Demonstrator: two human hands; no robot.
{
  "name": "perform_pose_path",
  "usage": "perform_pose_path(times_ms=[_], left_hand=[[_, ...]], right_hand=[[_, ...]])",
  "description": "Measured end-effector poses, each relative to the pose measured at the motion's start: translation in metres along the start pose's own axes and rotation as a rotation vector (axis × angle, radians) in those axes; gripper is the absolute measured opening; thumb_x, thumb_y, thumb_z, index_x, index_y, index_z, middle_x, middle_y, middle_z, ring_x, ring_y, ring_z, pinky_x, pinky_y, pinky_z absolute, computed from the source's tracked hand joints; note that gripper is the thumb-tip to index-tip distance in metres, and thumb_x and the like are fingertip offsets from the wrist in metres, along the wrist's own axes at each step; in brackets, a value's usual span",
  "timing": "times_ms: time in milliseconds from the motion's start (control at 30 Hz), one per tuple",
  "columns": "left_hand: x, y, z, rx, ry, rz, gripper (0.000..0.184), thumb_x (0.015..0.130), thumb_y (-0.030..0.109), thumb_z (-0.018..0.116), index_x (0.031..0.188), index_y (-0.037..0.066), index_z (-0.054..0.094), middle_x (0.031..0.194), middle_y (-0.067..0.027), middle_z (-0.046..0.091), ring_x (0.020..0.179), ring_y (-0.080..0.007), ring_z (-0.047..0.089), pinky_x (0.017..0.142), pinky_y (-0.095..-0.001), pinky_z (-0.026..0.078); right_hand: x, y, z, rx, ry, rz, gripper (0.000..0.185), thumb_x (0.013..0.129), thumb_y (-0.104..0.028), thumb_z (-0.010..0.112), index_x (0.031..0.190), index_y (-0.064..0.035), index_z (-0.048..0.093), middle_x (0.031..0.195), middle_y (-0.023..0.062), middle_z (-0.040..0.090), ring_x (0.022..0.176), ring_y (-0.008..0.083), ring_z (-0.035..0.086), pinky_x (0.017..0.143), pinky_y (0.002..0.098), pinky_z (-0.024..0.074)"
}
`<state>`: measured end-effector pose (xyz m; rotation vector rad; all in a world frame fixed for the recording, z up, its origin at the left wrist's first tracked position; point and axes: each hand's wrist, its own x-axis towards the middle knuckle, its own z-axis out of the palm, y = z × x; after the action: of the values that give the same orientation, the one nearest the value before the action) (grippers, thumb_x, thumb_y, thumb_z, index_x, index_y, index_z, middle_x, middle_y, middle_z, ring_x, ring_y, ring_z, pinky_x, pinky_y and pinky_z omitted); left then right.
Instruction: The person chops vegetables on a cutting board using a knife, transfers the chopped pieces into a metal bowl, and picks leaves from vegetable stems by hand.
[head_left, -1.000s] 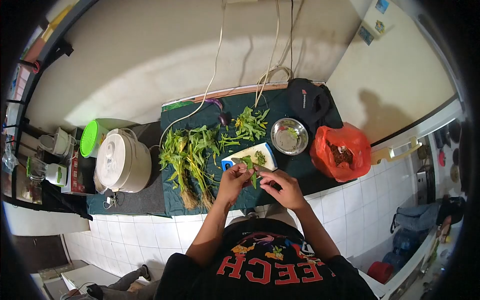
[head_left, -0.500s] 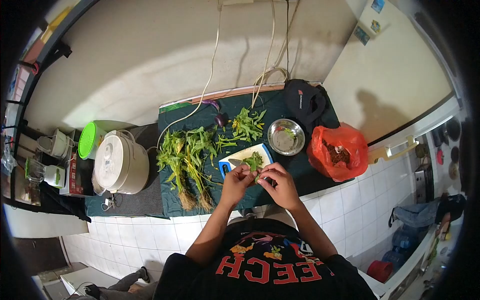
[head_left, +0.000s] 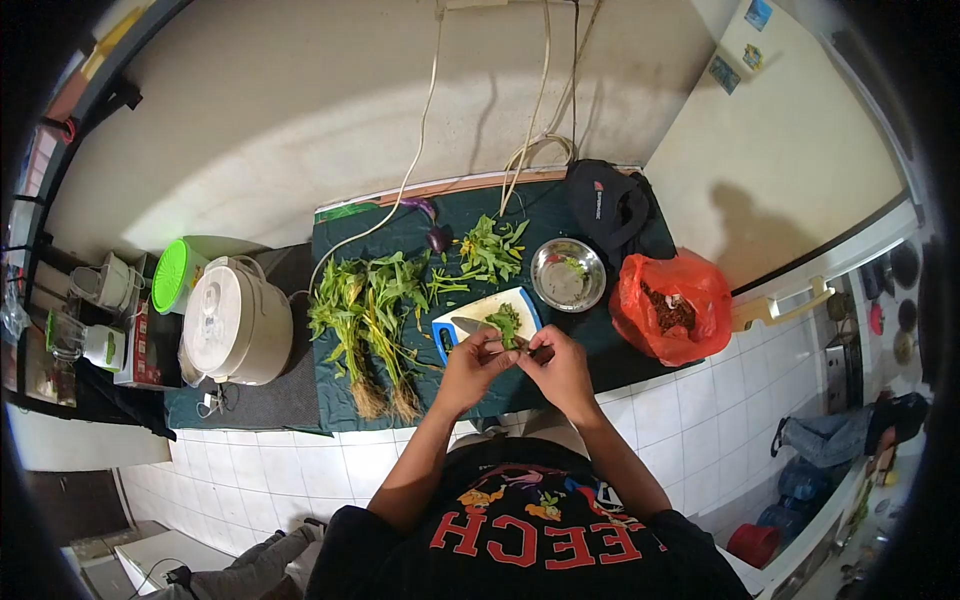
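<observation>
A white cutting board with a blue edge (head_left: 443, 347) lies on the dark green tablecloth, with picked green leaves (head_left: 505, 321) on it. My left hand (head_left: 478, 368) is closed, pinching a piece of leafy greens over the board's near side. Close beside it my right hand (head_left: 558, 368) is closed around what looks like the handle of a knife. The knife's blade (head_left: 467, 325) points left across the board; its middle is partly hidden by my left fingers and the leaves. The fingertips of both hands nearly meet.
Bundles of rooted greens (head_left: 385, 330) lie left, more leaves (head_left: 492, 250) and an eggplant (head_left: 438, 238) behind. A steel bowl (head_left: 568, 275), red plastic bag (head_left: 670, 310) and black cap (head_left: 607, 205) are right. A rice cooker (head_left: 235, 320) stands far left. Another person's legs (head_left: 245, 570) show below left.
My fingers have shifted slightly, and the leaf that showed between them now sits lower and less visible. The view has moved a little. The person's legs at lower left have moved.
</observation>
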<state>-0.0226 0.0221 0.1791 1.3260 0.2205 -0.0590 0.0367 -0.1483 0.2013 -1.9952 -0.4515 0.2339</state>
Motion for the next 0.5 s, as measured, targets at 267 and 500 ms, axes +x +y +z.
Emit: perform_pose_path(times_ms=[267,500], left_hand=[[0.003,-0.053,-0.008,-0.138,0.184,0.001,0.024,0.094,0.006,0.067,0.115,-0.002,0.060,0.103,-0.0076,0.071,0.093,-0.0119,0.065,0.085,-0.0264,0.052],[0.003,-0.101,-0.029,-0.267,0.373,-0.032,0.041,0.091,0.005,0.069,0.129,0.002,0.052,0.099,-0.0053,0.068,0.093,-0.0133,0.065,0.082,-0.0275,0.051]], right_hand=[[-0.003,0.048,0.047,0.507,-0.039,0.241,0.016,0.087,-0.002,0.071,0.096,0.0010,0.058,0.080,0.0063,0.068,0.068,0.0089,0.066,0.056,0.0242,0.0544],[0.003,0.099,0.079,0.288,-0.182,0.315,0.019,0.086,-0.010,0.075,0.100,0.0018,0.070,0.080,0.0066,0.070,0.067,0.0103,0.066,0.056,0.0242,0.0547]])
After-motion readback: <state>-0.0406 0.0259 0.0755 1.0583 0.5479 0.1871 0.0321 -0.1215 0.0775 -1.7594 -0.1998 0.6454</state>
